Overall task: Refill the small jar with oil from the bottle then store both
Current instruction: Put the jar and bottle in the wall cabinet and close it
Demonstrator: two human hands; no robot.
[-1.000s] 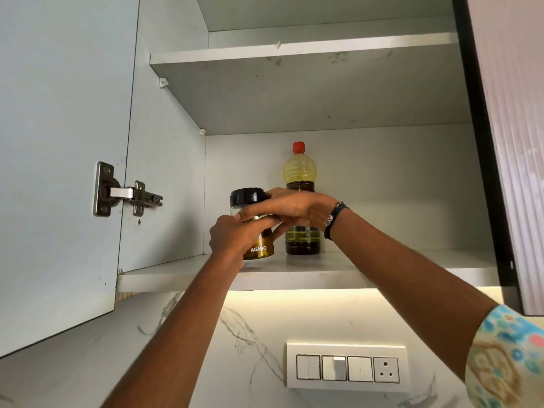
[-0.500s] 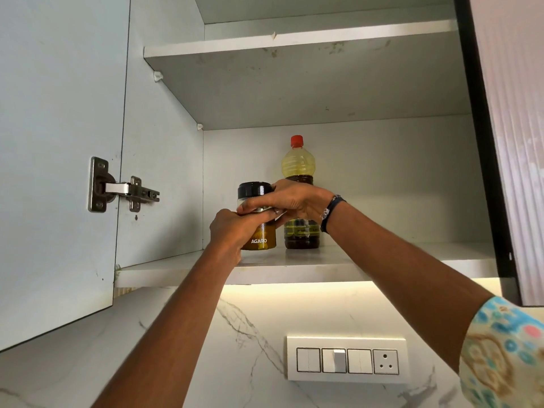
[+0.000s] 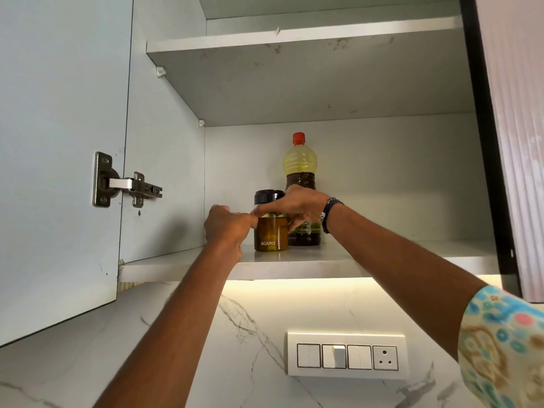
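Shelf edge (image 3: 241, 267): jar (image 3: 270, 234), bottle (image 3: 300, 163)

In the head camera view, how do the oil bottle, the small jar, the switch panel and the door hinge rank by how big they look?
Largest to smallest, as they look:
1. Switch panel, though it sits nearer the camera, so its true size is unsure.
2. Oil bottle, partly hidden by the right hand.
3. Small jar and door hinge look about alike; I would not rank them.
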